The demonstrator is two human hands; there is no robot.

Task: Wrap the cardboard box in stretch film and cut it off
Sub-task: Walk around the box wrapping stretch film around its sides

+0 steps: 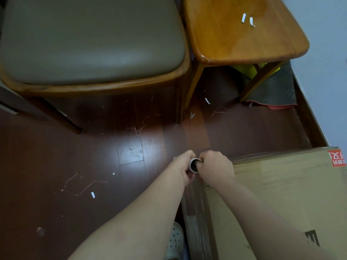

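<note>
A large cardboard box (285,194) stands at the lower right, with a red label at its far right corner and shiny film over its top and left side. Just off the box's near left corner both my hands hold the stretch film roll (194,164), whose open grey core end faces me. My left hand (183,167) grips the roll from the left. My right hand (216,167) grips it from the right, with fingers curled into the core. A sheet of clear film (195,212) runs down from the roll along the box's left side.
A cushioned wooden chair (90,44) stands at the upper left and a wooden stool (242,30) at the upper right, both on dark wood floor (112,147) strewn with paper scraps and threads. A grey mat (272,92) lies under the stool. A white shoe (175,241) shows below.
</note>
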